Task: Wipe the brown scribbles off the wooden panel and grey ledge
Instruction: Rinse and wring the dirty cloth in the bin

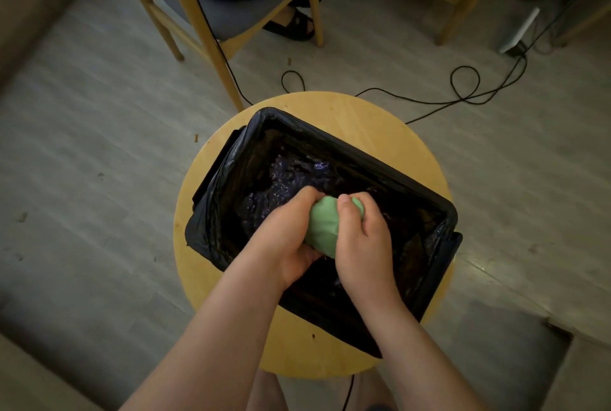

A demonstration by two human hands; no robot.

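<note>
A balled-up green cloth [324,227] is held over a black tub [439,212] lined with a black plastic bag. My left hand [284,238] grips the cloth from the left and below. My right hand [363,245] grips it from the right, fingers curled over its top. Dark rippled liquid [291,179] lies in the bottom of the tub. The tub stands on a round wooden stool [380,119]. The wooden panel, the grey ledge and the brown scribbles are not in view.
A wooden chair [205,23] with a seated person stands behind the stool. Black cables [463,93] trail over the grey plank floor at the back right. A grey step [496,344] lies at the lower right, and a table leg [453,23] stands at the far right.
</note>
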